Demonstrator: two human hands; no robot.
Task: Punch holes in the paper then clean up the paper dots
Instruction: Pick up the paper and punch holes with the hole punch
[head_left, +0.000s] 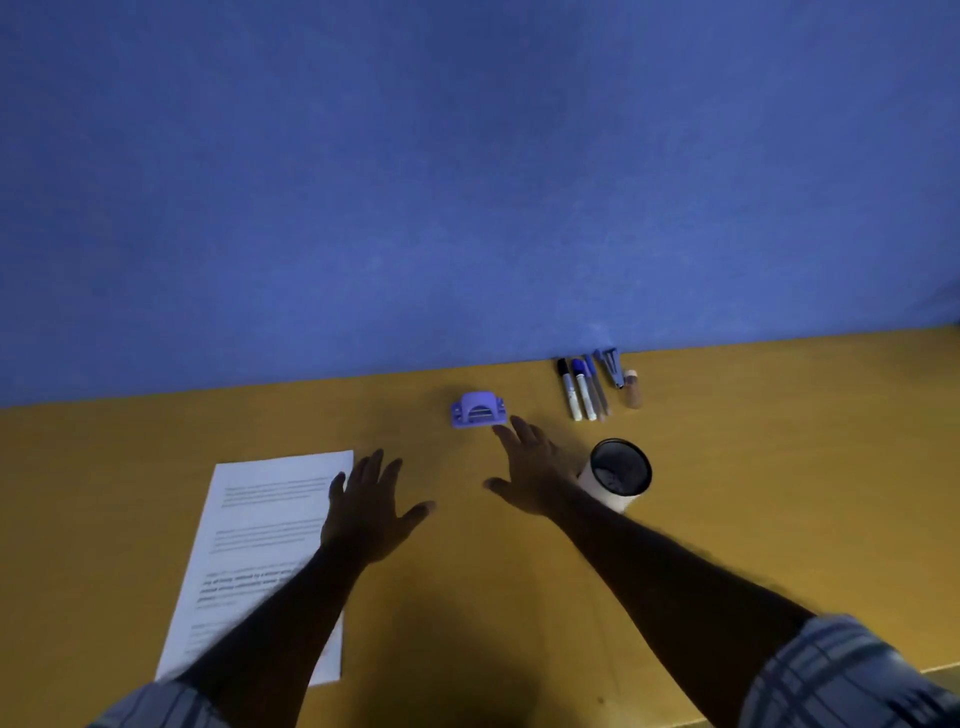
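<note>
A purple hole punch sits on the yellow-brown desk near the blue wall. A printed sheet of paper lies flat at the left. My right hand is stretched out, fingers spread, its fingertips just right of and below the punch, holding nothing. My left hand hovers with fingers apart over the paper's right edge, and its forearm hides part of the sheet. No paper dots are visible.
A white cup with a dark inside stands just right of my right wrist. Markers and pens, a small stapler and a small brown bottle lie by the wall at the right. The desk's front edge runs at the lower right.
</note>
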